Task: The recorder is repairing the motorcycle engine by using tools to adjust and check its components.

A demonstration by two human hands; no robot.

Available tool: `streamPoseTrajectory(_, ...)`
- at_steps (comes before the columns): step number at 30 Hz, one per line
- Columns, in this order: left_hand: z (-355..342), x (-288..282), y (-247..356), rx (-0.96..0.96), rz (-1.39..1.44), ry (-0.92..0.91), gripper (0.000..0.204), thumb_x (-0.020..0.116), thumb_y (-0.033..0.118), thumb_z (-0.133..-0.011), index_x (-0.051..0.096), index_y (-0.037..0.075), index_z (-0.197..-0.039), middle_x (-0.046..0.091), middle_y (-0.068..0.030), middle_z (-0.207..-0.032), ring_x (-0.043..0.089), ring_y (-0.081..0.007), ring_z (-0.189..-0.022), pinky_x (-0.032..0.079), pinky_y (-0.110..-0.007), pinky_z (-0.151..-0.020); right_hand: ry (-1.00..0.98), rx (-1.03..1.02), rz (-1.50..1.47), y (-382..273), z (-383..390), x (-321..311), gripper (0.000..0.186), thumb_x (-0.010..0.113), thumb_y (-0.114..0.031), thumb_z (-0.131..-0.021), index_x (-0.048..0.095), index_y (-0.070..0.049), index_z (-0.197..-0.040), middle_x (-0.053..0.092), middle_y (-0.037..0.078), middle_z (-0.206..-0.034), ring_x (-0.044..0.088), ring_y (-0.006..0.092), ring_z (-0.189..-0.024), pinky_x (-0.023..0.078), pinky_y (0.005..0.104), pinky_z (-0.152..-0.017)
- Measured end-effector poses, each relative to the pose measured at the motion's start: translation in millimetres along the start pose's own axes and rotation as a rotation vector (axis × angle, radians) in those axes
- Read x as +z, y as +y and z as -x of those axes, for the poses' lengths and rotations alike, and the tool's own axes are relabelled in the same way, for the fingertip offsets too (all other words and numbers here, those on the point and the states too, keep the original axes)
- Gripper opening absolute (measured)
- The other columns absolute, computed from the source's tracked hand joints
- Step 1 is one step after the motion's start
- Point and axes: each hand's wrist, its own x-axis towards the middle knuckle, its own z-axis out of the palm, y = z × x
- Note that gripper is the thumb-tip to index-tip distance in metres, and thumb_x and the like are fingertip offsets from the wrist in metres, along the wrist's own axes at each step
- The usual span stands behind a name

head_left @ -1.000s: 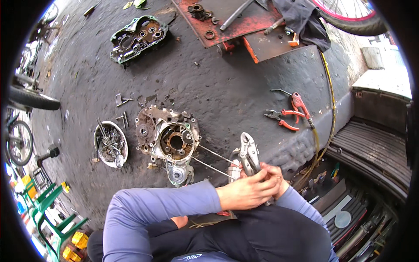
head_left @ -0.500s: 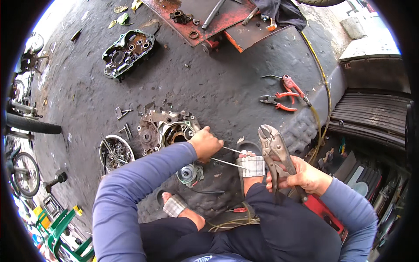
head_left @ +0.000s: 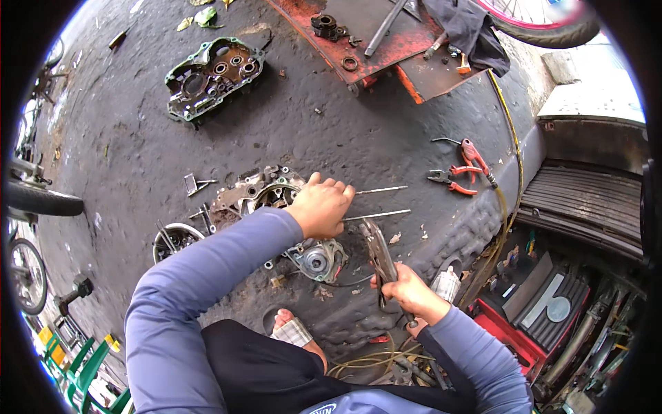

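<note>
An engine crankcase (head_left: 249, 193) with green gasket edges lies on the ground, two long metal studs (head_left: 383, 212) sticking out to the right. My left hand (head_left: 321, 205) is closed over its right side, at the base of the studs; the fingertips are partly hidden. In my right hand (head_left: 412, 291), a pair of locking pliers (head_left: 379, 254) points upward, its jaws just below the lower stud. Whether the jaws touch the stud I cannot tell. Nearer me, a round metal cover (head_left: 317, 261) sits against the crankcase's lower side.
Left of the crankcase stands a bowl (head_left: 176, 240) of small parts. Another case half (head_left: 214, 77) lies farther off. Red-handled pliers (head_left: 455, 178) and a red air blow gun (head_left: 474, 157) lie right. A red metal plate (head_left: 331, 52) stands beyond, a red toolbox (head_left: 503, 338) near right.
The crankcase has turned under my left hand, so its studs now slant slightly upward to the right. My right hand has brought the locking pliers left, near the studs. My right foot has shifted right.
</note>
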Motion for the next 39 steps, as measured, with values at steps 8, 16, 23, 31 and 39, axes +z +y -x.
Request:
streamPoseTrajectory(8,39,22,-17,-0.003,0.195,0.531,0.06,0.076,0.038,-0.074,0.061,0.0,-0.118,0.056,-0.02,-0.127,0.05,-0.0373,-0.126,0.034,-0.051,-0.114,0.208,0.052,0.388,-40,-22,28,0.039,0.056,-0.002,-0.073,0.057,0.002,-0.112,0.06,0.004,-0.091,0.056,0.0129,-0.075,0.045,0.0275,-0.065)
streamPoseTrajectory(16,45,34,-15,-0.017,0.181,0.593,0.068,0.072,0.05,-0.08,0.06,-0.001,-0.124,0.05,-0.023,-0.138,0.039,-0.0402,-0.139,0.029,-0.051,-0.118,0.276,0.102,0.232,-28,-11,50,0.048,0.057,-0.001,-0.074,0.055,0.003,-0.122,0.058,0.002,-0.09,0.054,0.0118,-0.078,0.045,0.0263,-0.068)
streamPoseTrajectory(23,87,41,19,-0.286,0.298,0.461,0.105,0.07,0.068,-0.074,0.037,0.005,-0.152,0.019,-0.0252,-0.162,0.014,-0.0428,-0.152,0.01,-0.059,-0.121,0.273,0.155,0.216,-40,-7,52,0.053,0.056,0.001,-0.073,0.054,0.004,-0.126,0.058,0.004,-0.092,0.057,0.0134,-0.079,0.047,0.0266,-0.069)
streamPoseTrajectory(31,87,43,15,-0.31,0.29,0.443,0.107,0.071,0.067,-0.073,0.035,0.006,-0.154,0.019,-0.0228,-0.163,0.014,-0.0413,-0.153,0.01,-0.06,-0.12,0.253,0.194,0.014,-44,-15,53,0.047,0.057,0.001,-0.073,0.053,0.006,-0.12,0.056,0.005,-0.08,0.057,0.0153,-0.069,0.047,0.0301,-0.061)
streamPoseTrajectory(39,82,35,20,-0.318,0.284,0.468,0.107,0.072,0.066,-0.071,0.037,0.007,-0.153,0.02,-0.0216,-0.163,0.015,-0.0398,-0.153,0.012,-0.061,-0.119,0.439,-0.397,0.445,43,-60,26,0.05,0.052,0.003,-0.077,0.053,0.0,-0.127,0.052,0.0,-0.09,0.052,0.0101,-0.082,0.047,0.0262,-0.077)
